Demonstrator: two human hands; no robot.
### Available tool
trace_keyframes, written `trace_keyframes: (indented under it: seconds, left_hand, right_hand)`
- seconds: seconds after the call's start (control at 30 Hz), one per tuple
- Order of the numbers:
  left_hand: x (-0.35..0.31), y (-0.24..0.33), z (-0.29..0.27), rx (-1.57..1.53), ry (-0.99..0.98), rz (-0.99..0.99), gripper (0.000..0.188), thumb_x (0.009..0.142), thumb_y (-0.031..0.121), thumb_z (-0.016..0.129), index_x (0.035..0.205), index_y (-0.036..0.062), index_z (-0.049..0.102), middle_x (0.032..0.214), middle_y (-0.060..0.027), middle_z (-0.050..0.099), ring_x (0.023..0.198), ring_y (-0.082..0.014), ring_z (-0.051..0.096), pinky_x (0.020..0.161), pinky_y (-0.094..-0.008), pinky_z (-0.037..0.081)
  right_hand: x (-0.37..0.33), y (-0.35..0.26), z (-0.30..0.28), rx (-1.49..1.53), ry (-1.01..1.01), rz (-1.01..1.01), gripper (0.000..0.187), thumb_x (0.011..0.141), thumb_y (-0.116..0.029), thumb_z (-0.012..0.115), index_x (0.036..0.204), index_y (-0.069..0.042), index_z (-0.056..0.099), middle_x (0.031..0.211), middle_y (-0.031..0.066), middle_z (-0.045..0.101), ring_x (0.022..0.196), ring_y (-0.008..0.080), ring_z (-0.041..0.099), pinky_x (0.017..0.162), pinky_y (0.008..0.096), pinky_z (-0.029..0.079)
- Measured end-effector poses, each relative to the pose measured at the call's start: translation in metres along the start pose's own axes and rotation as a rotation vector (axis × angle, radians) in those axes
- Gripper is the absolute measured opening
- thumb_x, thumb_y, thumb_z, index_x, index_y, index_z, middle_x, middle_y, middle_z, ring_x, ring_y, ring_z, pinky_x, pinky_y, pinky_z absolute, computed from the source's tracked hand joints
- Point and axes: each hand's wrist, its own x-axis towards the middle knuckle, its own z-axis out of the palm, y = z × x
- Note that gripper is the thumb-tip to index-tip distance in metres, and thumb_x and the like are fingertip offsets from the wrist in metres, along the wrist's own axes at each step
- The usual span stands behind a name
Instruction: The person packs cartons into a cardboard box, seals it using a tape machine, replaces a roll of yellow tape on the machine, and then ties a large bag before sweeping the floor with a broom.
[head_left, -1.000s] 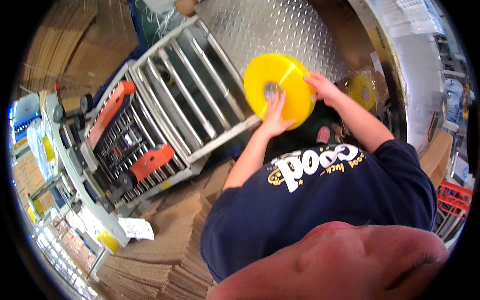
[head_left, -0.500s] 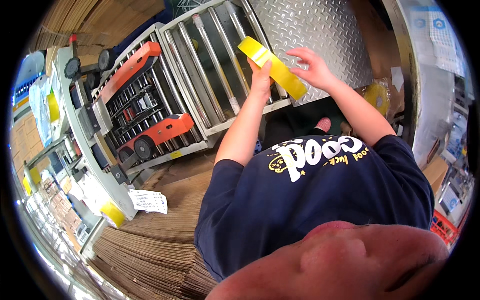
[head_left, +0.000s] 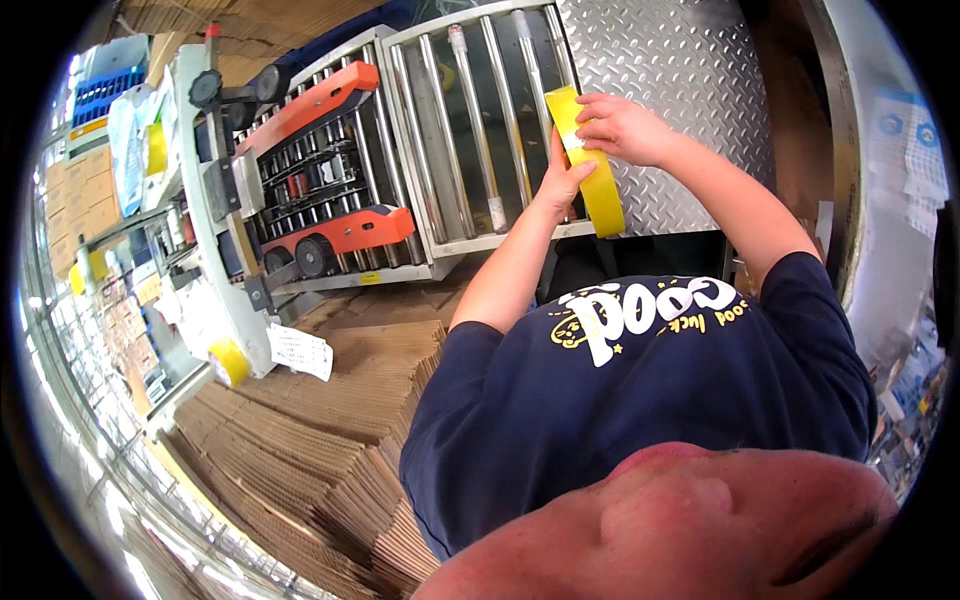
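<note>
A wide roll of yellow tape (head_left: pixel 603 205) is held up, tilted, over the right end of the roller conveyor. My left hand (head_left: pixel 566 182) grips it from the left, with the thumb on its outer face and the other fingers partly hidden behind it. My right hand (head_left: pixel 628 133) is at the upper part of the roll, its bent fingertips pressed on the yellow surface. Whether a loose tape end is between those fingertips is too small to tell.
Below the hands lies the roller conveyor (head_left: pixel 487 130), beside a diamond-patterned metal plate (head_left: pixel 665 85). A carton-sealing machine with orange side guides (head_left: pixel 345 238) stands left. Stacked flat cardboard (head_left: pixel 300 440) fills the lower left. Another yellow tape roll (head_left: pixel 230 362) hangs on the machine's frame.
My right hand has come from beside the tape roll onto its upper part. The roll has turned more upright, and the whole view has shifted.
</note>
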Motion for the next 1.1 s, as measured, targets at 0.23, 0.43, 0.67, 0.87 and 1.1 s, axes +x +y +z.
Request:
trace_keyframes:
  seconds: [0.23, 0.43, 0.67, 0.87, 1.1]
  left_hand:
    - [0.000, -0.012, 0.023, -0.014, 0.131, 0.016, 0.096, 0.067, 0.002, 0.062, 0.137, 0.0234, -0.001, 0.126, -0.0106, 0.036, 0.109, -0.0224, 0.045, 0.087, -0.0336, 0.041]
    - [0.002, 0.002, 0.036, 0.147, 0.184, -0.003, 0.098, 0.065, 0.007, 0.066, 0.137, 0.0147, -0.001, 0.122, -0.0130, 0.040, 0.108, -0.0208, 0.046, 0.088, -0.0334, 0.040]
    - [0.026, 0.024, 0.011, 0.166, 0.176, -0.054, 0.096, 0.062, 0.012, 0.070, 0.136, 0.0045, 0.010, 0.127, -0.0146, 0.038, 0.113, -0.0233, 0.042, 0.094, -0.0309, 0.034]
    - [-0.009, 0.129, -0.044, 0.873, 0.059, -0.078, 0.098, 0.054, 0.032, 0.073, 0.135, 0.0077, 0.023, 0.125, -0.0261, 0.035, 0.117, -0.0363, 0.036, 0.098, -0.0369, 0.030]
    - [-0.059, 0.196, -0.128, 1.591, 0.013, -0.039, 0.085, 0.058, 0.036, 0.069, 0.132, 0.0225, 0.031, 0.127, -0.0269, 0.028, 0.120, -0.0363, 0.030, 0.097, -0.0447, 0.028]
  right_hand:
    - [0.006, -0.004, -0.011, 0.094, -0.012, 0.135, 0.030, 0.067, -0.023, 0.066, 0.088, -0.004, 0.057, 0.093, 0.0124, 0.051, 0.094, 0.0302, 0.048, 0.082, 0.0378, 0.040]
    - [-0.002, 0.000, -0.017, 0.036, -0.101, 0.094, 0.033, 0.067, -0.022, 0.066, 0.092, -0.004, 0.057, 0.094, 0.0111, 0.052, 0.092, 0.0287, 0.049, 0.080, 0.0370, 0.042]
    - [0.030, 0.005, 0.000, -0.235, -0.075, 0.289, 0.009, 0.078, -0.013, 0.053, 0.078, -0.004, 0.054, 0.081, 0.0106, 0.056, 0.080, 0.0293, 0.054, 0.070, 0.0372, 0.045]
    - [0.091, -0.028, -0.007, 0.016, -0.019, 0.491, 0.010, 0.080, -0.011, 0.052, 0.080, -0.001, 0.056, 0.083, 0.0138, 0.058, 0.079, 0.0319, 0.056, 0.069, 0.0370, 0.045]
    - [0.112, -0.048, 0.078, 0.324, -0.302, 0.542, 0.014, 0.080, -0.014, 0.053, 0.084, -0.001, 0.056, 0.083, 0.0168, 0.056, 0.081, 0.0321, 0.055, 0.071, 0.0365, 0.044]
